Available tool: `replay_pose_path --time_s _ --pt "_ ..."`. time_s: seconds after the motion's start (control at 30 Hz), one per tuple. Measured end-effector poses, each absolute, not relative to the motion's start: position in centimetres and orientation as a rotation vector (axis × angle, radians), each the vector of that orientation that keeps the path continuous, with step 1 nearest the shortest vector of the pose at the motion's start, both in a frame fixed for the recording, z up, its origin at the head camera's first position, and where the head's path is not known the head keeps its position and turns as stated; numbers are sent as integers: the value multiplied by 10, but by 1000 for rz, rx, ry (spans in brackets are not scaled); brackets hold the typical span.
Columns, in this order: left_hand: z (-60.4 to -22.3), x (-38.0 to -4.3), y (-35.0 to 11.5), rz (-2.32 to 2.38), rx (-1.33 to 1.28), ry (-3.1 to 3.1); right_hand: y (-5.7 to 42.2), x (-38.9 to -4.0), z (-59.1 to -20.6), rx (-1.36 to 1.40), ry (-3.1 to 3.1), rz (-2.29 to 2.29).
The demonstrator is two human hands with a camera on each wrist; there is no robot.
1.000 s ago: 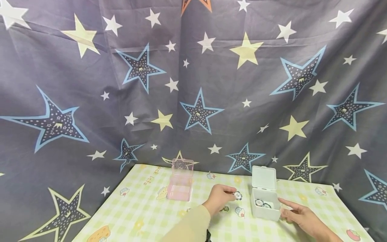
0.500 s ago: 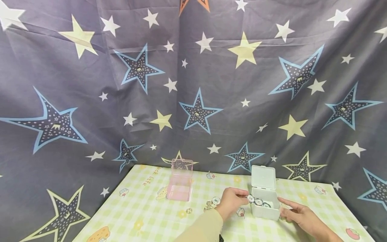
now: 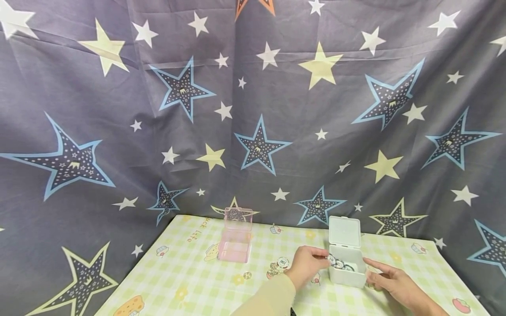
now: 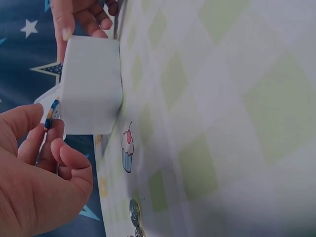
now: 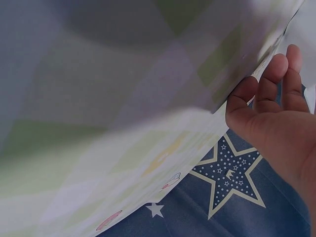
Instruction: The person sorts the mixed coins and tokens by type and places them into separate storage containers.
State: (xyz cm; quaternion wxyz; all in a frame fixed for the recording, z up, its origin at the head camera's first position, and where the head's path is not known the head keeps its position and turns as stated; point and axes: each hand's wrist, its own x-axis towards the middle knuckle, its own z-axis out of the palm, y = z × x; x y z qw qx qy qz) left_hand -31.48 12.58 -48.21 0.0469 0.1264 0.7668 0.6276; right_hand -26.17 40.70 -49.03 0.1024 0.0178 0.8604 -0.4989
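A white box point(image 3: 347, 278) with its lid point(image 3: 345, 231) raised stands at the right of the table. My left hand point(image 3: 309, 267) is at the box's left rim, pinching a poker chip point(image 4: 51, 113) on edge between thumb and fingers. Inside the box lie white poker chips point(image 3: 348, 267) with dark edges. Against the box's right side rests my right hand point(image 3: 391, 278), its fingers extended along the wall. The right wrist view shows this hand point(image 5: 276, 98) beside a pale edge of the box.
Left of my left hand, a white chip marked 100 point(image 3: 282, 262) lies by several gold coins point(image 3: 273, 267). A single coin point(image 3: 247, 275) sits farther left. Behind it stands a see-through pink box point(image 3: 234, 251), lid up. A starry curtain point(image 3: 257, 184) hangs behind the checked tablecloth point(image 3: 189, 263).
My left hand has carried the poker chip rightward to the white box's rim, uncovering the 100 chip and coins behind it. My right hand has stayed at the box.
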Motion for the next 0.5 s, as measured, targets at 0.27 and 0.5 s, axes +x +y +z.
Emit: replay_pose_path --time_s 0.27,0.5 --pt "-485 -313 126 1944 405 2278 408 -265 -494 64 2555 -1458" --pt "-484 -313 125 1926 414 2245 408 -267 -494 86 2571 -1445"
